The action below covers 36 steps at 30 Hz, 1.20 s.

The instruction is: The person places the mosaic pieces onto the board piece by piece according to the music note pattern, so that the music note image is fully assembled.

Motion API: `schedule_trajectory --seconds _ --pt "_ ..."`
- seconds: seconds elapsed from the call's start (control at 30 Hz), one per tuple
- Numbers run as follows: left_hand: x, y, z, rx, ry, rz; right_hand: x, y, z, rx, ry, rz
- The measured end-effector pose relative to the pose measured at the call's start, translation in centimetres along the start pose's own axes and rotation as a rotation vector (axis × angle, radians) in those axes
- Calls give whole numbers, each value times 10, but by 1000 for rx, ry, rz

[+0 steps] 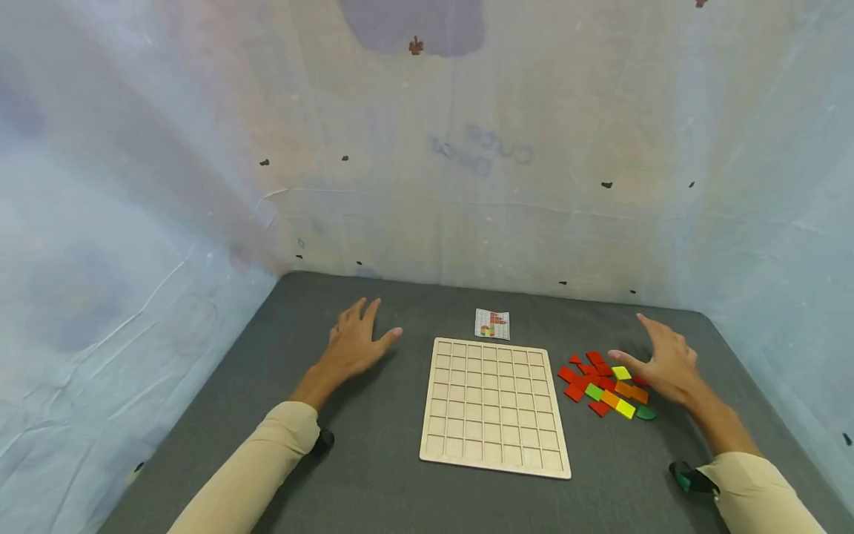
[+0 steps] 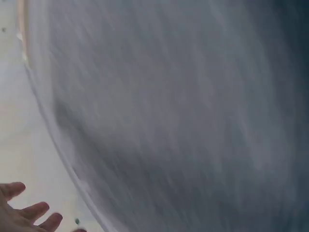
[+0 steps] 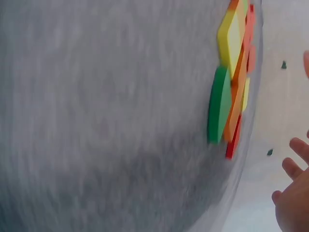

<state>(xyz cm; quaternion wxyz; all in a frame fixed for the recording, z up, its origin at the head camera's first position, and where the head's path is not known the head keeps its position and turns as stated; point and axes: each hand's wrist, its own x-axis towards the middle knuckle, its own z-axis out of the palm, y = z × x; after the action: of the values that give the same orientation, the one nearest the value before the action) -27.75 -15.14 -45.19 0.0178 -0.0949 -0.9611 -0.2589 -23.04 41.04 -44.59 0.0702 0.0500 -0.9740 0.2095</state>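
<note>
A square wooden board (image 1: 494, 406) with a grid of shallow cells lies on the grey table in the head view. To its left my left hand (image 1: 356, 345) hovers over the cloth, fingers spread, holding nothing. My right hand (image 1: 667, 363) is above the right side of a loose group of flat coloured tiles, its thumb and fingers apart. Among the tiles are several red ones (image 1: 571, 374), a yellow one (image 1: 625, 409), an orange one (image 1: 639, 394) and a dark green rounded piece (image 3: 220, 106). In the right wrist view the fingers stand apart from the tiles.
Just behind the board lies a small printed card (image 1: 492, 324) with a coloured pattern on a grid. Grey cloth (image 1: 373, 475) covers the table. Pale, marked sheeting (image 1: 440, 222) hangs along its back and sides.
</note>
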Motion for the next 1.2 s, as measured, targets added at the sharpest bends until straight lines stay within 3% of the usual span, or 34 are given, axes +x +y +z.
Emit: schedule_trajectory --seconds 0.2,0.37,0.57,0.73,1.2 --pt "-11 25 2 -223 52 24 0 -17 6 57 -14 -28" --pt "-20 41 7 -346 73 26 -4 -28 12 100 -16 -82" --pt "-34 54 12 -503 2 -48 -6 -41 19 134 -52 -117" --pt "-43 59 16 -644 -74 -58 -7 -51 25 120 -72 -141" --pt "-52 67 33 -772 -178 -137 -9 -66 39 92 -83 -202"
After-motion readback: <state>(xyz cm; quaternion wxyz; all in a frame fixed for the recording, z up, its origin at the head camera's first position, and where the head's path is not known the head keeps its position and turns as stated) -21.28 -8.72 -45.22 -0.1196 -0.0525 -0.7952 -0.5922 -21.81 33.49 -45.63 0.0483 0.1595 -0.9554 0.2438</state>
